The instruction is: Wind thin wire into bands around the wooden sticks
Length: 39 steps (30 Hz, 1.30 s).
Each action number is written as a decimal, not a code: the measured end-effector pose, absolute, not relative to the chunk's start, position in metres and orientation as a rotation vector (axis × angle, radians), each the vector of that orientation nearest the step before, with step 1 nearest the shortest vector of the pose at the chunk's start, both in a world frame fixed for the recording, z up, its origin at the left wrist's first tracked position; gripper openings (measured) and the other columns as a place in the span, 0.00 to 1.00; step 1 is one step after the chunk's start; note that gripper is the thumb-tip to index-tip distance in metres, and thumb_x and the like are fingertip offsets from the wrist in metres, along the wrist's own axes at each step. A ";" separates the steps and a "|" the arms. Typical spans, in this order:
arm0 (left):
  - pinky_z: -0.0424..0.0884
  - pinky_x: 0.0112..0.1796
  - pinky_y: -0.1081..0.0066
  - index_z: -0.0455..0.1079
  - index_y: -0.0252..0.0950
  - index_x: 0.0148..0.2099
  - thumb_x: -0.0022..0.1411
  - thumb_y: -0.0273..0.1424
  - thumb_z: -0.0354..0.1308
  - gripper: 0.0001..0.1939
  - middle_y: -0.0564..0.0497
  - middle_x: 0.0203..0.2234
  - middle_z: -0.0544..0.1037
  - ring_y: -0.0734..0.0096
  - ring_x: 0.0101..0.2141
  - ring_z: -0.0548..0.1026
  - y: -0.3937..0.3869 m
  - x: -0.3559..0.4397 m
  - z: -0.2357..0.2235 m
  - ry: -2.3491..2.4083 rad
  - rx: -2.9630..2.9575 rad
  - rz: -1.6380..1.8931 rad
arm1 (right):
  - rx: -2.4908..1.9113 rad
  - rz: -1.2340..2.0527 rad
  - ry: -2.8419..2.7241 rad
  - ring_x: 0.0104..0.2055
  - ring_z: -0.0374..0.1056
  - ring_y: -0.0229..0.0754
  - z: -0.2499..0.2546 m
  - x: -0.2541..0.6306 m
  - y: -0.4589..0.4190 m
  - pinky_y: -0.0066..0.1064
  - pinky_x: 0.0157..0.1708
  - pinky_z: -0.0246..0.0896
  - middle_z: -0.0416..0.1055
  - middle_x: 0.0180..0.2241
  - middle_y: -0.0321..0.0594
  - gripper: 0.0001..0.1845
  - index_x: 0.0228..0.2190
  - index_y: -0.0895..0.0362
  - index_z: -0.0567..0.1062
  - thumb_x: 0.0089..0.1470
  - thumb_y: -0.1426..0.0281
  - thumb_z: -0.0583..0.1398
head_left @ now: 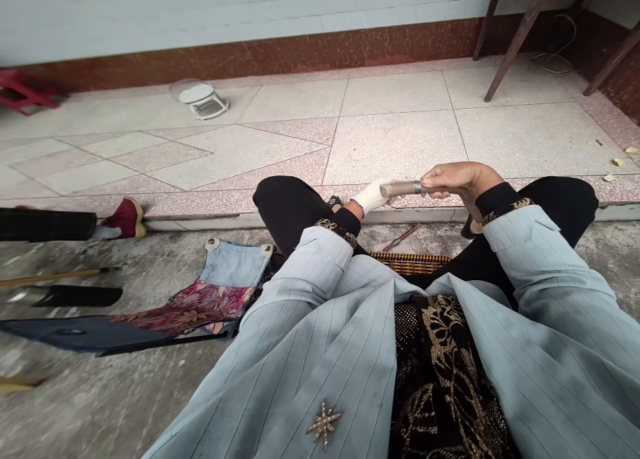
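My right hand (457, 177) is bare and closed around a brownish rod-like handle (401, 188) with metal wire wound about its middle. The handle lies nearly level above my lap, its blunt end pointing left. My left hand (371, 197) wears a white knitted glove and is right by that blunt end. Its fingers are partly behind the handle and blurred, so their grip is unclear. Below the hands, a thin tool with a reddish handle (403, 237) lies on the concrete near a yellow-and-black woven basket (411, 264) between my legs.
A raised tiled step (390, 145) runs in front of me. On it are a small white stool-like object (203, 99) and a wooden table (520, 45). To my left are a patched fabric lounger (185, 305), a long dark tool (80, 295) and another person's red shoe (127, 219).
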<state>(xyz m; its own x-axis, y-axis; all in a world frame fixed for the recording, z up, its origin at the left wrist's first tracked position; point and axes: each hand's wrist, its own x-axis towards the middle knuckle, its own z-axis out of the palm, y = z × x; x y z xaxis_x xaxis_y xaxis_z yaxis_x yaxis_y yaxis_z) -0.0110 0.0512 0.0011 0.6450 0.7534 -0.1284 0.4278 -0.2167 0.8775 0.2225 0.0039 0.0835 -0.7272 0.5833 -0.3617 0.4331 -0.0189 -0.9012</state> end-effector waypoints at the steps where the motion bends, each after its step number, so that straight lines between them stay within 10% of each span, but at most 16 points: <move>1: 0.58 0.26 0.77 0.71 0.32 0.35 0.63 0.30 0.52 0.08 0.54 0.22 0.70 0.79 0.22 0.64 0.054 -0.012 0.001 0.949 1.897 0.404 | -1.081 1.895 -2.175 0.22 0.54 0.32 0.083 0.222 0.003 0.27 0.25 0.53 0.61 0.20 0.32 0.27 0.26 0.58 0.68 0.57 0.46 0.59; 10: 0.53 0.22 0.76 0.69 0.34 0.35 0.63 0.29 0.49 0.09 0.57 0.16 0.64 0.78 0.17 0.59 0.049 -0.015 0.007 0.946 1.984 0.351 | -1.391 1.898 -2.486 0.20 0.51 0.33 0.063 0.214 0.010 0.29 0.23 0.48 0.60 0.19 0.32 0.29 0.25 0.57 0.69 0.55 0.43 0.58; 17: 0.56 0.22 0.79 0.68 0.33 0.38 0.67 0.30 0.48 0.10 0.58 0.18 0.64 0.81 0.19 0.62 0.029 -0.006 0.018 0.705 1.783 0.361 | -2.179 0.850 -2.271 0.25 0.61 0.41 0.062 0.211 0.023 0.35 0.27 0.53 0.66 0.22 0.43 0.26 0.25 0.58 0.69 0.60 0.48 0.56; 28: 0.61 0.23 0.76 0.69 0.34 0.40 0.69 0.34 0.47 0.12 0.57 0.18 0.64 0.80 0.19 0.61 0.035 -0.013 0.007 0.761 1.809 0.345 | -1.173 1.453 -1.939 0.23 0.54 0.32 0.070 0.207 0.006 0.26 0.24 0.53 0.61 0.23 0.35 0.24 0.27 0.57 0.65 0.65 0.50 0.52; 39: 0.64 0.39 0.72 0.76 0.32 0.40 0.60 0.29 0.53 0.12 0.49 0.31 0.78 0.70 0.34 0.72 0.053 -0.015 0.013 0.862 2.228 0.284 | -1.152 1.840 -2.429 0.21 0.54 0.33 0.066 0.211 0.006 0.29 0.25 0.51 0.61 0.19 0.32 0.32 0.23 0.57 0.67 0.54 0.40 0.57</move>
